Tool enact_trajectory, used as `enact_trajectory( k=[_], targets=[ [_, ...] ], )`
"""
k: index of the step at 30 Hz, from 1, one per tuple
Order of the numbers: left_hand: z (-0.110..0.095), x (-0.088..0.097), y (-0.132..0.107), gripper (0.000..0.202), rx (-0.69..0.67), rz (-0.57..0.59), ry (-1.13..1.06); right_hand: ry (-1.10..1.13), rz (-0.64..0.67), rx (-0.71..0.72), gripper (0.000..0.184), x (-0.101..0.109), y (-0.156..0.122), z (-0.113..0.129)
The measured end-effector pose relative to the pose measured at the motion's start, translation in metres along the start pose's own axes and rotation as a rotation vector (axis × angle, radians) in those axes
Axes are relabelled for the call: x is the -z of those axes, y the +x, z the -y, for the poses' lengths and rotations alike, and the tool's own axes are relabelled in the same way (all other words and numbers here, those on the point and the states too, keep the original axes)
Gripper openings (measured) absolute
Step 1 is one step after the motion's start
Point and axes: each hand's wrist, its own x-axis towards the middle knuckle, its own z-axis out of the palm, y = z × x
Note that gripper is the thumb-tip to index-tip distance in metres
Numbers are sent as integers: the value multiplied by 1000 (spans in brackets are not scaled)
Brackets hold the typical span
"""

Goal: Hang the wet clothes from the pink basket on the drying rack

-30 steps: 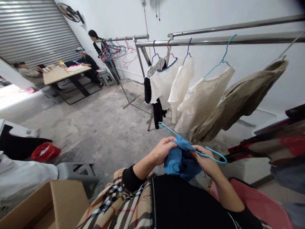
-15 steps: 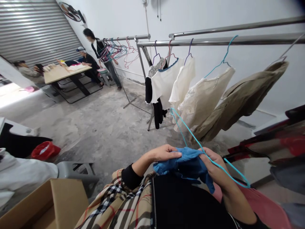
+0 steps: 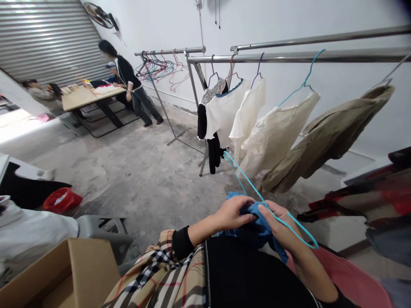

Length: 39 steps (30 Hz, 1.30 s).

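Observation:
A crumpled blue garment (image 3: 261,222) is bunched between my two hands in front of my body; its kind cannot be made out. My left hand (image 3: 236,210) pinches the cloth from the left, thumb and fingers closed on a fold. On the other side my right hand (image 3: 282,224) grips it with the thumb on top. A turquoise wire hanger (image 3: 257,192) passes over the back of my right hand, pointing forward and left. Whether the fingers also clasp the wire is hidden.
Ahead, a metal rack (image 3: 282,57) carries several light tops and an olive garment (image 3: 334,132). Coloured hangers (image 3: 157,66) hang farther back. An open cardboard box (image 3: 93,269) and a grey stool (image 3: 96,226) are at left. People surround a table (image 3: 77,100); one person (image 3: 128,77) stands.
My left hand has moved right, closer to my right hand, and bunched the blue cloth. The hanger has shifted slightly left. In the background, the standing person now leans toward the table.

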Motion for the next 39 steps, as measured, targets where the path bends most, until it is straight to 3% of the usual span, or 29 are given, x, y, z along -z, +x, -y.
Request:
enact_trajectory(
  k=[4,12,15,18,22,28,34,36,39],
  targets=[
    [10,0,4,32,45,-51,48,-36,56,-28,45,3,0,1],
    [27,6,5,9,83,42,74,-2,20,-85,42,12,1,-6],
    [26,5,5,10,47,39,-7,17,7,-77,42,15,2,-5],
    [24,2,4,13,107,22,-117,50,-22,-99,41,19,3,-4],
    [22,2,4,19,133,-61,-91,-60,-97,-86,41,27,6,-8],
    [25,22,11,31,122,-24,120,-220,-206,14,36,30,15,-12],
    [30,44,23,25,40,-34,185,-191,-213,65,33,27,24,-11],
    [27,47,24,26,106,-22,120,-202,-215,66,34,26,26,-13],
    [20,49,24,34,281,47,-183,-211,-221,79,36,23,29,-18]
  ],
)
